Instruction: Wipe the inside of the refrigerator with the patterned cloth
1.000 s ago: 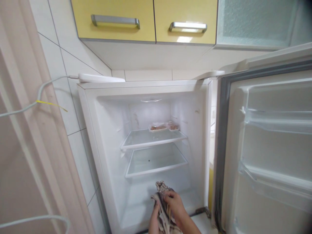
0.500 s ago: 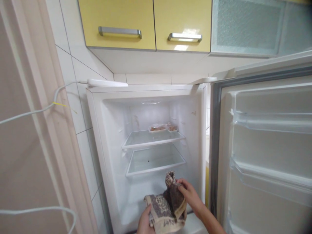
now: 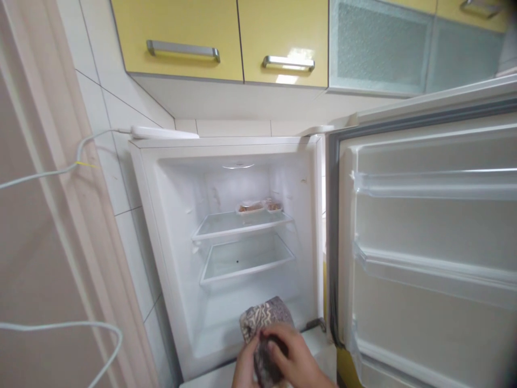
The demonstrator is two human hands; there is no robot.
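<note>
A brown and beige patterned cloth (image 3: 269, 315) is bunched up in front of the open fridge (image 3: 145, 226), low in the view. My left hand (image 3: 245, 362) grips its left side, with the fingers partly hidden behind the fabric. From the right, my right hand (image 3: 293, 353) closes over the cloth's middle, fingers bent onto a dark fold. Both hands are close together, nearly touching. The cloth's lower end runs out of the picture.
Two glass shelves (image 3: 246, 273) sit inside the fridge; packaged food trays (image 3: 250, 207) lie at the back of the upper one. The fridge door (image 3: 428, 226) with clear racks stands swung out to the right. Yellow cabinets (image 3: 181, 27) hang above. A white cable (image 3: 52, 173) crosses the left.
The cloth has gone from partly spread to bunched and folded. My right hand has come down and left, next to my left hand. The view has shifted to the right.
</note>
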